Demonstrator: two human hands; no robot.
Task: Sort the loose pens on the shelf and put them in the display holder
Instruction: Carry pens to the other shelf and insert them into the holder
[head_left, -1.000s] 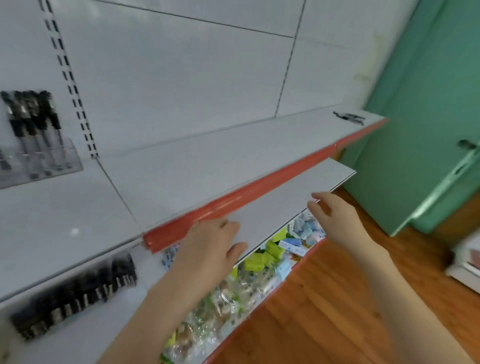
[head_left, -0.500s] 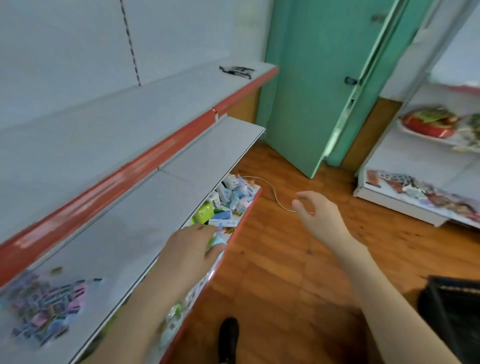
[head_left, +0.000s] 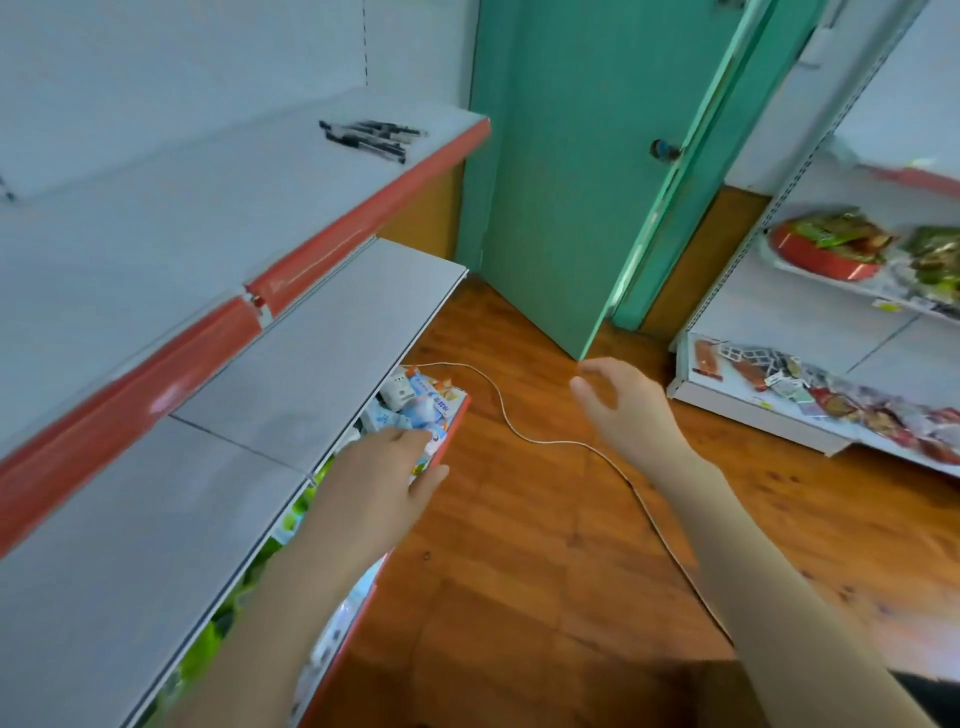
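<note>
Both hands hold nothing: the left hand (head_left: 384, 480) is stretched flat over the packets (head_left: 415, 402), its fingertips blurred against them, and the right hand (head_left: 626, 410) hangs loosely curled above the wooden floor (head_left: 519, 545). Loose pens (head_left: 370, 137), smeared and uncountable, lie at the far end of the top shelf (head_left: 208, 208), near a green door (head_left: 571, 156).

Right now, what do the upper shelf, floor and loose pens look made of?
Upper shelf: likely painted sheet metal, matte grey-white, flat thin panels. Floor: wood or wood-look planks, visible grain, slight sheen. Loose pens: probably plastic, dark; too blurred to confirm.
</note>
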